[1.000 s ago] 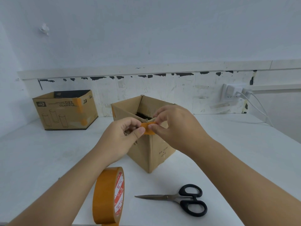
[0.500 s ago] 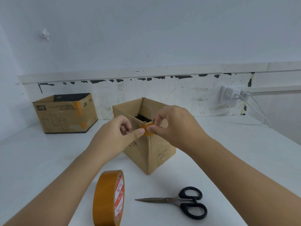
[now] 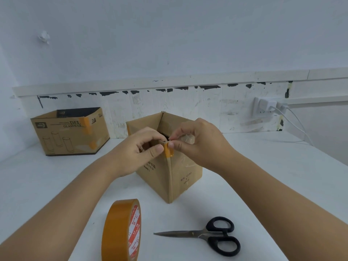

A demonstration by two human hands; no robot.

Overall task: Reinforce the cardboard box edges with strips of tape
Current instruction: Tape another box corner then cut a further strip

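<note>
An open brown cardboard box (image 3: 180, 176) stands on the white table with one vertical corner facing me. A short orange tape strip (image 3: 168, 151) lies over the top of that near corner. My left hand (image 3: 139, 149) presses its thumb against the strip's left side. My right hand (image 3: 199, 142) pinches the strip's upper end at the box rim. An orange tape roll (image 3: 122, 230) stands on edge at the near table edge. Black-handled scissors (image 3: 209, 235) lie to its right, blades pointing left.
A second, wider cardboard box (image 3: 69, 130) with orange tape on its front sits at the back left against the wall. A wall socket (image 3: 263, 106) with white plugs and a cable is at the back right.
The tape strip was held level between both hands above the corner; now it sits vertically on the box corner with both hands pressing it there.
</note>
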